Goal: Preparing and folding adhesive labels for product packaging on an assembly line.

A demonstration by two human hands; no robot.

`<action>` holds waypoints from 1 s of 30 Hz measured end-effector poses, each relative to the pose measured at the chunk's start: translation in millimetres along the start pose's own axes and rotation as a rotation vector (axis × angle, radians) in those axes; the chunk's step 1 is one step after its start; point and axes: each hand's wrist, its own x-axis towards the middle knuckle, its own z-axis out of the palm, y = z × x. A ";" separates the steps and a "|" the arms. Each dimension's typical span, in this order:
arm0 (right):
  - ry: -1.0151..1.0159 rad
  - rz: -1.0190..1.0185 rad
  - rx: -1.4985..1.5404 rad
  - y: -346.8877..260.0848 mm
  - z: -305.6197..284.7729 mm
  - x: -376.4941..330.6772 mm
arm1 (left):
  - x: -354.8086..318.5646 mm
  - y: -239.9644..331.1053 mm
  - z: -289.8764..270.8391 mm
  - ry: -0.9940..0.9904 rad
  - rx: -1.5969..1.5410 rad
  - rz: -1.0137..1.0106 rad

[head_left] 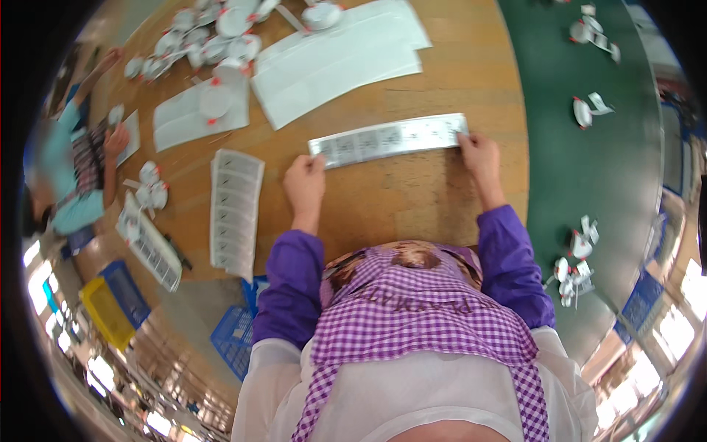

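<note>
A long silvery-white strip of printed labels (387, 140) is stretched between my two hands above the wooden table. My left hand (305, 183) pinches its left end, and my right hand (482, 159) grips the right end. The strip tilts slightly, its right side farther from me. To the left of my left hand lies a stack of similar label strips (236, 212), placed lengthwise away from me. Beyond the held strip, large white sheets (339, 70) overlap on the table.
White round pieces with red tips (213, 48) are heaped at the far left, one on a smaller white sheet (177, 121). A green conveyor belt (589, 169) on the right carries similar pieces. A co-worker (74, 162) sits at left near another label stack (151, 247). Blue baskets (234, 339) stand below.
</note>
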 end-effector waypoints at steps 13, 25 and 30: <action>-0.105 0.232 0.070 -18.8 -6.2 1.4 | -7.9 13.1 -1.9 0.004 -0.044 -0.012; -0.132 0.301 0.115 -22.9 -6.4 3.8 | -19.0 27.9 -5.7 0.012 0.063 0.046; -0.120 0.309 0.121 -31.6 -8.0 0.5 | -20.6 30.0 -7.7 0.013 0.132 0.109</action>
